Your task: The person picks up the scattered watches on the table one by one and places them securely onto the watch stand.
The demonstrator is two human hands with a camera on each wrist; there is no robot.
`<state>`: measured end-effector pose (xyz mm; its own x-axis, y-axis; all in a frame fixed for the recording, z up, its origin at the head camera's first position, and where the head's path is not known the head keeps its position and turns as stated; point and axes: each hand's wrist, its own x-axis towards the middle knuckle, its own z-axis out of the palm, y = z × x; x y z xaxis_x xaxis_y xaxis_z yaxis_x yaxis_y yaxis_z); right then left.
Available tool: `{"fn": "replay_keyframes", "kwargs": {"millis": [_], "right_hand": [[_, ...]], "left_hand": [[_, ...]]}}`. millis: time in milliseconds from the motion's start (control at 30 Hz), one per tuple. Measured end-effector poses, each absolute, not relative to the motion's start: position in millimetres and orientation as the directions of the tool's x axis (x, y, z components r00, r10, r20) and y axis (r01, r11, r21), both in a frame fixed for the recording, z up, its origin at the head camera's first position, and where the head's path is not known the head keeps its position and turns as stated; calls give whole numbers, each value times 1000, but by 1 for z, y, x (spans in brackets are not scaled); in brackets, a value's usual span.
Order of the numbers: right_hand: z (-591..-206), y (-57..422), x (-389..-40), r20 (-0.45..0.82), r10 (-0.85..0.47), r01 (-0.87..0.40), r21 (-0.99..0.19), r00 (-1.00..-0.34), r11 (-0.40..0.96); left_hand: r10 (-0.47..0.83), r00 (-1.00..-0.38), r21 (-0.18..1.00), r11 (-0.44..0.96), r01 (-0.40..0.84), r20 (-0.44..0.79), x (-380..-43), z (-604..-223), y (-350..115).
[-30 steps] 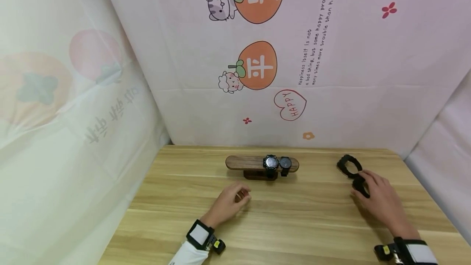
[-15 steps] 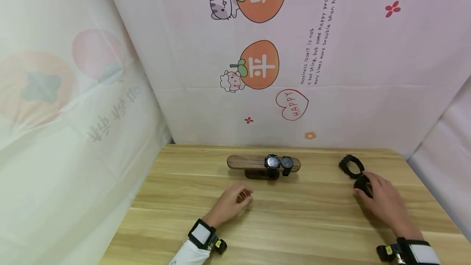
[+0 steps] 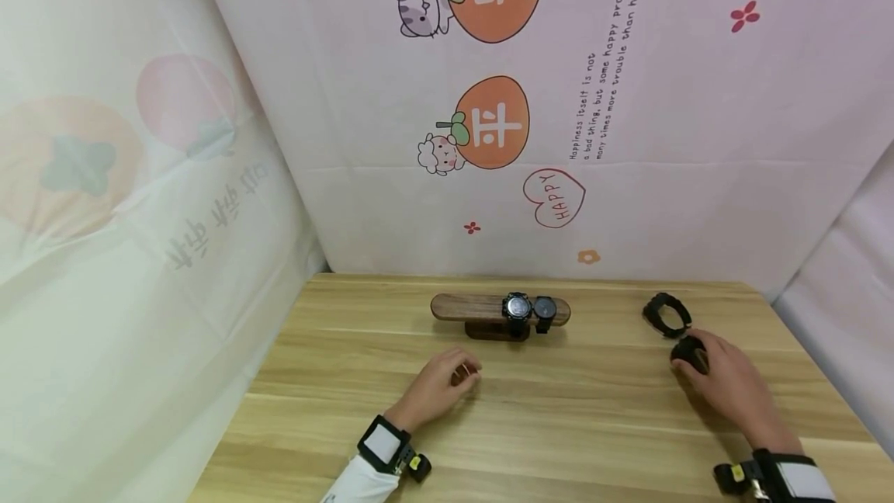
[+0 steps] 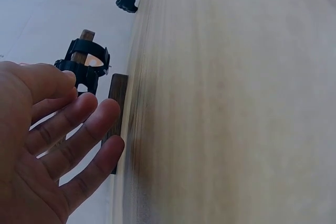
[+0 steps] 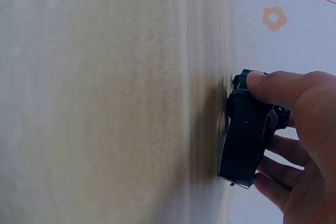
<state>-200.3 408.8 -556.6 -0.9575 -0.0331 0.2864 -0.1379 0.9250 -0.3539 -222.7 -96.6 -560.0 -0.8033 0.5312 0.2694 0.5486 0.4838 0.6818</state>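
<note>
At the right of the table my right hand (image 3: 736,390) pinches a black wristwatch (image 3: 688,352) between thumb and fingers. In the right wrist view the thumb presses one end of that watch (image 5: 244,135), whose wide dark strap hangs close to the tabletop. Just beyond it, another black watch (image 3: 667,315) lies with its strap in a loop. My left hand (image 3: 433,390) hovers loosely curled near the table and holds nothing. In front of it stands a wooden watch stand (image 3: 464,308), carrying a silver-faced watch (image 3: 518,307) and a dark-faced watch (image 3: 545,308) on its right half.
The wood-grain table (image 3: 559,425) ends at a white printed cloth (image 3: 391,216) hanging behind it. More cloth hangs along the left (image 3: 105,317) and right sides. Both wrists wear straps with small cameras.
The watch in my right hand has turned, so its ring opening no longer shows and a broad dark side faces up. My left hand keeps its pose; the head view shifted slightly.
</note>
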Motion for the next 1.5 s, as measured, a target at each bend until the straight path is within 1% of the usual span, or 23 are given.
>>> {"fn": "replay_keyframes", "kwargs": {"millis": [100, 300, 800, 1167, 1500], "right_hand": [[-554, 408, -200, 236, -27, -115, -370, -971, 922], [-551, 408, -199, 183, -25, -94, -384, -983, 918], [-553, 402, -198, 191, -14, -89, -389, -982, 917], [-556, 394, -197, 220, -31, -118, -399, -975, 909], [-552, 381, -196, 218, -43, -130, -401, -975, 907]], "left_hand": [[530, -806, 681, 490, 545, 263, -223, -560, -97], [525, -817, 687, 504, 523, 237, -222, -562, -96], [521, -824, 684, 520, 513, 222, -222, -563, -96], [522, -820, 671, 524, 524, 233, -222, -563, -95], [522, -819, 660, 532, 531, 239, -223, -565, -95]]}}
